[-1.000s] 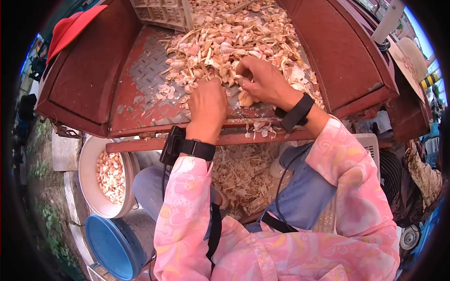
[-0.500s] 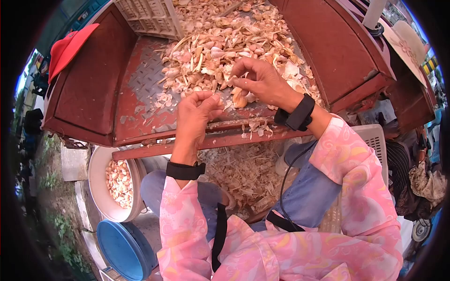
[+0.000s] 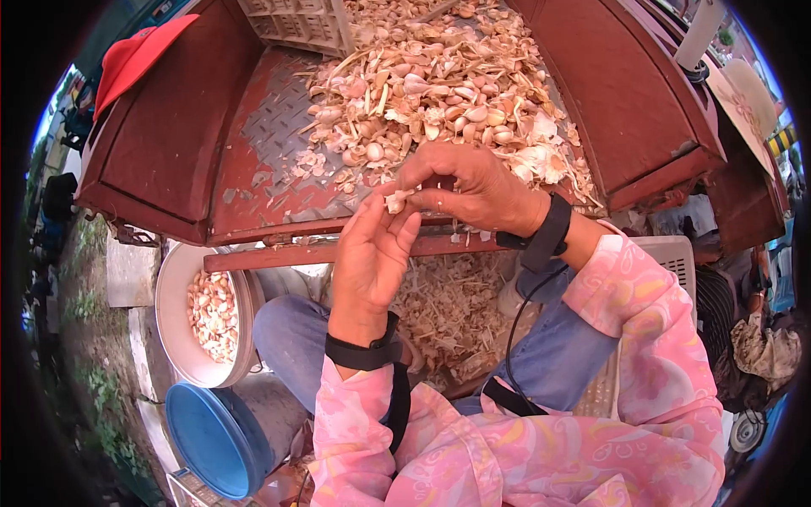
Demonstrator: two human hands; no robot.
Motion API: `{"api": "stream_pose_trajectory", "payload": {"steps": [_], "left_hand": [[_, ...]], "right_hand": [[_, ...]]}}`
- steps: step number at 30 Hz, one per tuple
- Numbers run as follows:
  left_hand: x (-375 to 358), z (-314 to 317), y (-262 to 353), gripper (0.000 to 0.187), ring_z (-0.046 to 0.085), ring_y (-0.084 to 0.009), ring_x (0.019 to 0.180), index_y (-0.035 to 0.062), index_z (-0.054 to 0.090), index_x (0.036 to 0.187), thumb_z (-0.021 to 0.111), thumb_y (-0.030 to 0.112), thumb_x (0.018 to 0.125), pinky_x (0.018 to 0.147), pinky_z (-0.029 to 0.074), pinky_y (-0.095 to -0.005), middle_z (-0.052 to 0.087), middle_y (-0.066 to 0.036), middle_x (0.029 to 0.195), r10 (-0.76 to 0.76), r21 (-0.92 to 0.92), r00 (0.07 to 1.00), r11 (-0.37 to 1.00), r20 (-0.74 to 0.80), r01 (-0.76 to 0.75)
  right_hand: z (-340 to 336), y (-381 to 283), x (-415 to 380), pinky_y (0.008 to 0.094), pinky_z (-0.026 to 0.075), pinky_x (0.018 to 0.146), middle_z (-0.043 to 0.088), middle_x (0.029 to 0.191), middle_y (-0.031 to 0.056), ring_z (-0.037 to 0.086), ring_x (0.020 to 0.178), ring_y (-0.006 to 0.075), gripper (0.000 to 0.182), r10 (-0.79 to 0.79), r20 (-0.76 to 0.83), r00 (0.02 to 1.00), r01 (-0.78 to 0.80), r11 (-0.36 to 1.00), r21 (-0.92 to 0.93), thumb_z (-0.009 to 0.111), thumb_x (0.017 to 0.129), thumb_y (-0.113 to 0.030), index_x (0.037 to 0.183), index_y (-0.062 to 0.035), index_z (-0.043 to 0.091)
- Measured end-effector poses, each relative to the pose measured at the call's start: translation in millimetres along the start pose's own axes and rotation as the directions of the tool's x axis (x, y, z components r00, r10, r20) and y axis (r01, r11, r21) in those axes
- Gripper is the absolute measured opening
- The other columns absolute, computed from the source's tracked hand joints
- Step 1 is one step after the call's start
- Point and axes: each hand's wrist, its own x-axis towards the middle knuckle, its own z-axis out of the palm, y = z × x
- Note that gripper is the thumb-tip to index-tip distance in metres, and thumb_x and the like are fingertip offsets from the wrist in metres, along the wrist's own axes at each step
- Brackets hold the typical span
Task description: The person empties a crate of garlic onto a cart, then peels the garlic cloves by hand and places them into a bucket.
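A heap of garlic bulbs and papery skins covers the red metal truck bed in front of me. My left hand and my right hand meet just above the bed's front edge, both pinching one small garlic piece between their fingertips. The left palm faces up beside it. Each wrist wears a black strap.
A white bucket of peeled cloves stands at lower left, with a blue lid below it. Peelings fill my lap. A red cap lies on the left wall, a plastic crate at the back.
Both hands have left the heap and drawn back toward me. They came together over the bed's edge, now pinching one garlic piece between them.
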Motion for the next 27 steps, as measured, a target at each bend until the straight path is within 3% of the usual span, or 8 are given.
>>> {"api": "stream_pose_trajectory", "payload": {"steps": [6, 9, 11, 13, 14, 16, 23, 27], "left_hand": [[-26.4, -23.9, 21.4, 0.024, 0.052, -0.0107, 0.066, -0.0021, 0.049, 0.107, 0.044, 0.019, 0.095, 0.047, 0.044, -0.0173, 0.054, -0.011, 0.097, -0.146, -0.256, 0.988, 0.955, 0.043, 0.152], [-55.8, -43.5, 104.2, 0.024, 0.045, -0.0083, 0.061, -0.0021, 0.050, 0.105, 0.043, 0.019, 0.096, 0.042, 0.036, -0.0157, 0.052, -0.011, 0.092, 0.231, -0.017, 0.973, 0.973, 0.022, -0.231], [-73.8, -67.1, 159.8, 0.027, 0.049, -0.0101, 0.070, -0.0027, 0.049, 0.111, 0.045, 0.018, 0.094, 0.058, 0.042, -0.0181, 0.054, -0.011, 0.097, 0.617, 0.582, 0.768, 0.693, -0.173, -0.426], [-90.2, -90.2, 197.1, 0.040, 0.052, -0.0138, 0.098, -0.0068, 0.048, 0.118, 0.052, 0.021, 0.090, 0.078, 0.044, -0.0283, 0.054, -0.014, 0.112, 0.753, 0.932, 0.591, 0.363, -0.289, -0.007], [-92.8, -135.4, 220.7, 0.041, 0.051, -0.0176, 0.105, -0.0063, 0.048, 0.120, 0.053, 0.019, 0.088, 0.088, 0.040, -0.0313, 0.054, -0.015, 0.116, 0.835, 0.998, 0.546, 0.049, -0.069, 0.050], [-96.5, -106.4, 199.1, 0.038, 0.052, -0.0205, 0.105, -0.0063, 0.050, 0.119, 0.052, 0.017, 0.088, 0.093, 0.037, -0.0316, 0.055, -0.014, 0.115, 0.852, 0.997, 0.519, 0.038, -0.070, 0.073], [-25.5, -11.9, 68.9, 0.026, 0.057, -0.0124, 0.083, -0.0014, 0.055, 0.109, 0.058, 0.010, 0.086, 0.070, 0.045, -0.0235, 0.059, -0.009, 0.098, 0.438, 0.957, 0.875, 0.096, 0.206, -0.273], [32.7, -0.1, 24.4, 0.027, 0.060, -0.0229, 0.080, 0.0000, 0.057, 0.105, 0.059, 0.005, 0.079, 0.070, 0.047, -0.0314, 0.059, -0.013, 0.092, 0.303, 0.871, 0.829, -0.313, 0.470, -0.380]], "right_hand": [[4.1, 4.3, 11.3, 0.0341, 0.048, 0.067, 0.062, 0.084, 0.0097, 0.060, 0.074, 0.0263, 0.015, -0.034, 0.002, 0.999, 0.034, 0.991, -0.126, 0.062, 0.079, -0.016, 0.089, -0.0041, 0.062], [-10.1, 34.4, 23.3, 0.0357, 0.047, 0.067, 0.061, 0.093, 0.0112, 0.060, 0.079, 0.0263, 0.019, 0.246, -0.059, 0.968, -0.249, 0.882, -0.399, 0.057, 0.083, -0.011, 0.100, -0.0034, 0.060], [-2.8, 53.9, 29.7, 0.0384, 0.047, 0.068, 0.060, 0.095, 0.0124, 0.060, 0.081, 0.0294, 0.021, 0.232, -0.021, 0.972, -0.208, 0.822, -0.531, 0.056, 0.083, -0.012, 0.102, -0.0039, 0.059], [6.5, 56.7, 35.3, 0.0463, 0.046, 0.071, 0.057, 0.096, 0.0163, 0.058, 0.084, 0.0371, 0.021, 0.284, 0.029, 0.958, -0.191, 0.713, -0.674, 0.052, 0.082, -0.014, 0.101, -0.0041, 0.057], [9.6, 54.7, 35.9, 0.0463, 0.046, 0.071, 0.057, 0.096, 0.0163, 0.058, 0.084, 0.0371, 0.021, 0.286, 0.014, 0.958, -0.205, 0.717, -0.666, 0.052, 0.082, -0.014, 0.101, -0.0041, 0.057], [14.0, 50.0, 39.9, 0.0462, 0.047, 0.068, 0.058, 0.086, 0.0186, 0.059, 0.083, 0.0385, 0.014, 0.239, -0.027, 0.971, -0.189, 0.686, -0.703, 0.054, 0.076, -0.005, 0.089, -0.0015, 0.055], [13.8, 46.4, 30.9, 0.0458, 0.045, 0.069, 0.056, 0.082, 0.0188, 0.057, 0.080, 0.0373, 0.017, 0.302, 0.069, 0.951, -0.166, 0.684, -0.711, 0.055, 0.073, -0.005, 0.090, -0.0015, 0.052], [0.9, 45.6, 23.1, 0.0437, 0.046, 0.070, 0.057, 0.081, 0.0181, 0.058, 0.079, 0.0356, 0.018, 0.249, 0.080, 0.965, -0.147, 0.771, -0.620, 0.056, 0.073, -0.005, 0.091, -0.0005, 0.054]]}}
